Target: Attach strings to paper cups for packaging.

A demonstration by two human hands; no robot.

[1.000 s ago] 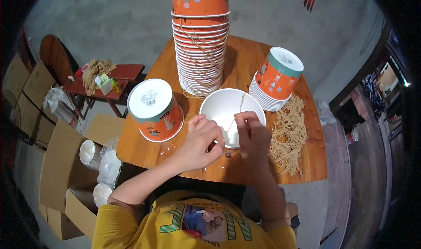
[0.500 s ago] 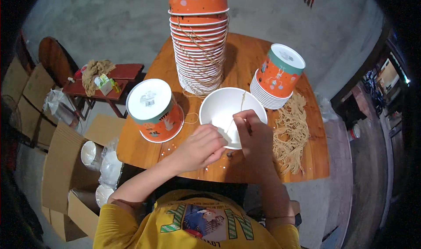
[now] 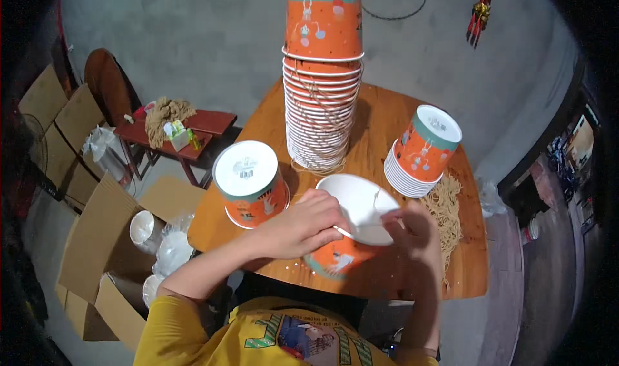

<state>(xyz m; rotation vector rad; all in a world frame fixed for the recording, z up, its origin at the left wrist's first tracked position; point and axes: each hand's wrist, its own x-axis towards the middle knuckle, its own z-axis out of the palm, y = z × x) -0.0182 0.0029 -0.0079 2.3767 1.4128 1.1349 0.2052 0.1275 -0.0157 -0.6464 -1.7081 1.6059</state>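
Observation:
An orange paper bucket [image 3: 335,258] with a white inside and a green base band leans toward me at the table's near edge. My left hand [image 3: 309,224] is closed over its left rim, thumb outside. At the right rim, my right hand [image 3: 412,229], a little blurred, pinches a thin tan cord [image 3: 376,202] that shows against the white inside. Beyond it rises a tall stack of upturned buckets [image 3: 322,102], with loops of cord hanging down its side. Another upturned bucket [image 3: 256,198] stands left of my left hand.
Right of the bucket stands a shorter upturned stack [image 3: 422,150], beside a heap of tan cords [image 3: 445,214] on the wooden table [image 3: 469,263]. Open cardboard boxes [image 3: 97,237] with wrapped white tubs lie on the floor at left. A red bench [image 3: 219,122] holds more cord.
The bucket has tipped toward me, so its orange side shows. My left hand has taken hold of its rim, and my right hand has moved to the right rim. The view has shifted upward.

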